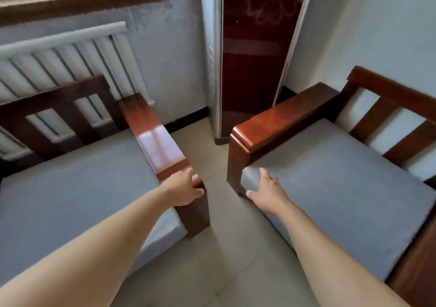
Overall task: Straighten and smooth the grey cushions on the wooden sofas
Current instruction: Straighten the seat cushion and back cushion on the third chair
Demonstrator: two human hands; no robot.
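Two wooden sofas stand at a right angle, each with a flat grey seat cushion. The left cushion (77, 184) lies under my left forearm. My left hand (182, 187) rests over the front end of the left sofa's armrest (155, 136), fingers curved loosely on the wood. The right cushion (335, 188) fills the right sofa's seat. My right hand (269, 192) lies flat on that cushion's near left corner, fingers spread, next to the right sofa's armrest (278, 122).
A narrow strip of tiled floor (219, 247) runs between the two sofas. A tall dark red cabinet (254, 54) stands in the corner behind them. A white radiator (61, 58) hangs under the window behind the left sofa.
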